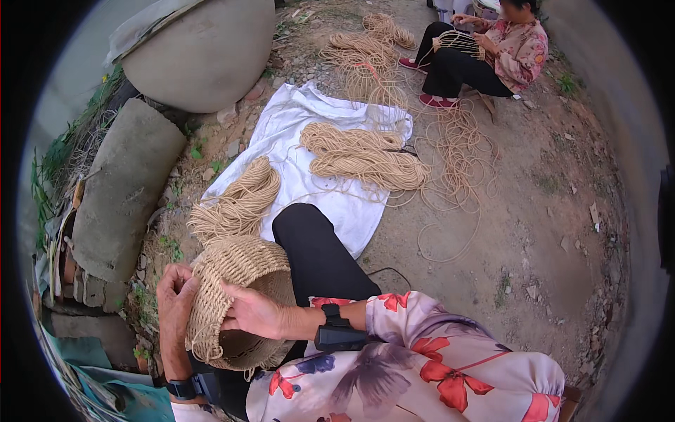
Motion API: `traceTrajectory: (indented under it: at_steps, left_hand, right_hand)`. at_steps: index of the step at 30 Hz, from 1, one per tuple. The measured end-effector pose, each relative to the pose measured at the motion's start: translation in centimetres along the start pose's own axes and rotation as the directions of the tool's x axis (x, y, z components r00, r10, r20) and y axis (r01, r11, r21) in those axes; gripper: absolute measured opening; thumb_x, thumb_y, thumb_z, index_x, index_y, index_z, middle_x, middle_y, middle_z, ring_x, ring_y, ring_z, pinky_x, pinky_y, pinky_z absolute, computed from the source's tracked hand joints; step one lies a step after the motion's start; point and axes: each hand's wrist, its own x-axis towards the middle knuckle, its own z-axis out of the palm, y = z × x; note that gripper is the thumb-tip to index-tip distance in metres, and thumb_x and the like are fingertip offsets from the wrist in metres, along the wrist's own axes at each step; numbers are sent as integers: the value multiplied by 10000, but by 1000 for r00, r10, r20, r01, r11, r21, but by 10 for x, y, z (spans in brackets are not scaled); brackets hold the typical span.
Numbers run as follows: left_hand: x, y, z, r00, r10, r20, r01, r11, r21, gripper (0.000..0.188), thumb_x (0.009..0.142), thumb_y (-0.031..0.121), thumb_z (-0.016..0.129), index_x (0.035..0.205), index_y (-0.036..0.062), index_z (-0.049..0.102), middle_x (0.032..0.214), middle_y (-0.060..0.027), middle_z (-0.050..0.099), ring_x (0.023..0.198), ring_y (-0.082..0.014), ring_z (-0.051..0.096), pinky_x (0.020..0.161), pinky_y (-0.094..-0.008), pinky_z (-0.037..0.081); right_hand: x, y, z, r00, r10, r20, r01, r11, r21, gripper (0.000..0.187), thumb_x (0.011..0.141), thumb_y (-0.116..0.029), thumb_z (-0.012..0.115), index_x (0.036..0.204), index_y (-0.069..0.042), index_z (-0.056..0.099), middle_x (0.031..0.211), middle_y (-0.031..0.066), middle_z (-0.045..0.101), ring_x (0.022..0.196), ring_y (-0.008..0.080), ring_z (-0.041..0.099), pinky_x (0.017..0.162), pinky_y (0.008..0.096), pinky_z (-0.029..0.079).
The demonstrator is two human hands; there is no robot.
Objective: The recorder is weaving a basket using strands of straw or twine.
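A round basket woven from tan straw cord rests tilted against my lap, its opening turned toward my right arm. My left hand is closed at the basket's outer left wall, fingers bent; whether a cord end is pinched there is too small to tell. Gripping the rim is my right hand, its thumb over the wall and its other fingers partly hidden inside the opening. Just beyond the basket lies a thick hank of the same cord.
Two more cord hanks lie on a white cloth ahead. Loose tangled cord spreads over the dirt to its right. Far right, a seated person holds another piece of cord work. Concrete slabs line the left side.
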Motion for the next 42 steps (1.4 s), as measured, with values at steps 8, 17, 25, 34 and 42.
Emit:
traceTrajectory:
  at_steps: [8, 17, 25, 34, 42]
  left_hand:
    - [-16, 1, -1, 997, 21, -73, -22, 1000, -3, 159, 829, 67, 666, 787, 48, 514, 1016, -23, 513, 793, -81, 399, 713, -233, 325]
    - [-20, -21, -6, 974, -45, -221, 23, 994, -104, 149, 774, 77, 660, 787, 38, 517, 973, -81, 560, 875, -153, 492, 880, -298, 385]
    - [-22, -6, -2, 935, -217, -281, 229, 973, 13, 216, 704, 167, 670, 722, 33, 501, 900, -94, 542, 823, -161, 466, 805, -295, 373]
    - [-17, -2, -8, 921, -270, -282, 274, 962, -26, 216, 844, 150, 725, 758, 51, 554, 902, -78, 597, 821, -175, 517, 714, -310, 411]
    - [-11, -15, -13, 944, -184, -274, 209, 976, 65, 180, 823, 108, 721, 764, 39, 566, 885, -105, 616, 799, -197, 541, 717, -322, 435]
  right_hand:
    - [-25, -29, 13, 960, 275, -52, -279, 940, -198, 465, 1001, -423, 560, 1249, -29, 564, 1164, 116, 639, 1024, 203, 638, 872, 344, 541]
    - [-89, -208, -96, 930, -311, -197, 159, 822, -547, 349, 1015, -320, 543, 1166, -12, 610, 932, 84, 682, 794, 115, 656, 673, 245, 542]
    - [-54, -208, -283, 519, -361, -774, -490, 616, -616, 210, 920, -258, 596, 962, -59, 653, 751, 47, 641, 620, 117, 590, 517, 272, 490]
    - [71, -247, -383, 746, -608, -273, -547, -325, -771, 355, 858, -197, 572, 1186, -68, 615, 1131, 199, 613, 1021, 378, 623, 869, 468, 517]
    - [100, -246, -410, 783, -464, -415, -623, -573, -533, 325, 875, -126, 523, 1179, -81, 630, 1149, 210, 600, 999, 395, 644, 835, 484, 543]
